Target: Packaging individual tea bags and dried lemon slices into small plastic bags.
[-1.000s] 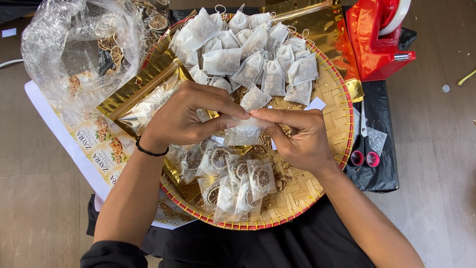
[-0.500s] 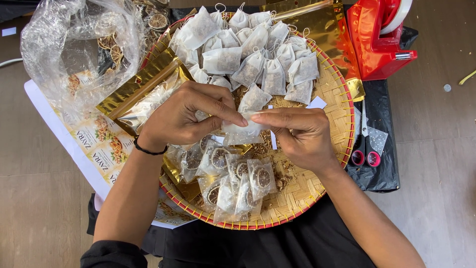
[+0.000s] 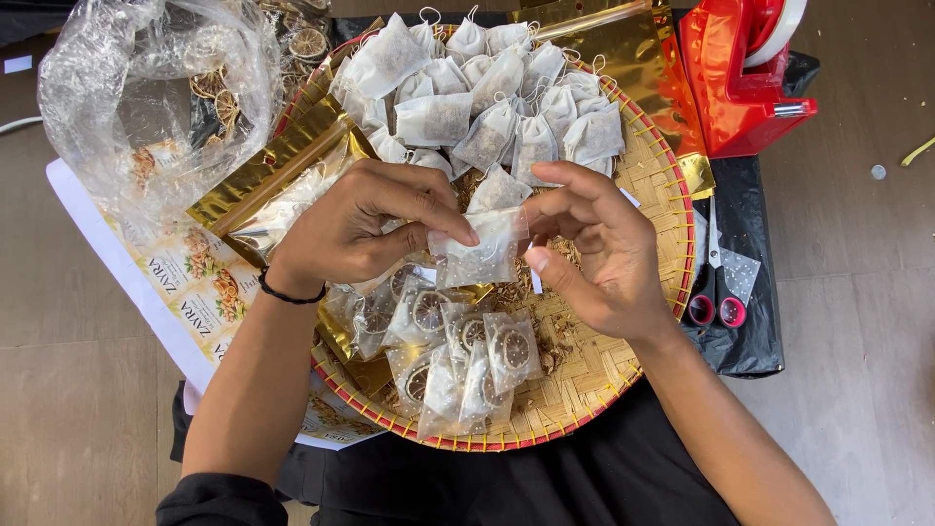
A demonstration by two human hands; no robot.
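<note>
Both hands hold one small clear packet (image 3: pixel 484 248) above the middle of a round woven tray (image 3: pixel 651 185). The left hand (image 3: pixel 355 229) has its grip pressed together, thumb and forefinger pinching the packet's left upper edge; a thin black band circles that wrist. The right hand (image 3: pixel 596 248) pinches the packet's right upper corner between thumb and forefinger, its other fingers curled loosely apart. The packet hangs slightly tilted between the two hands, its contents too small to tell. Just below the hands, on the tray's near part, lies a heap of clear packets with dried citrus slices (image 3: pixel 467 365). On the tray's far part lies a pile of white drawstring sachets (image 3: pixel 487 97). A gold foil pouch (image 3: pixel 268 180) lies across the tray's left rim, partly under the left hand. Left of the tray stands a crumpled clear plastic bag (image 3: pixel 117 88) over printed label sheets (image 3: pixel 190 292). To the right are a red tape dispenser (image 3: pixel 740 83) and scissors with red handles (image 3: pixel 716 292) on black plastic.
</note>
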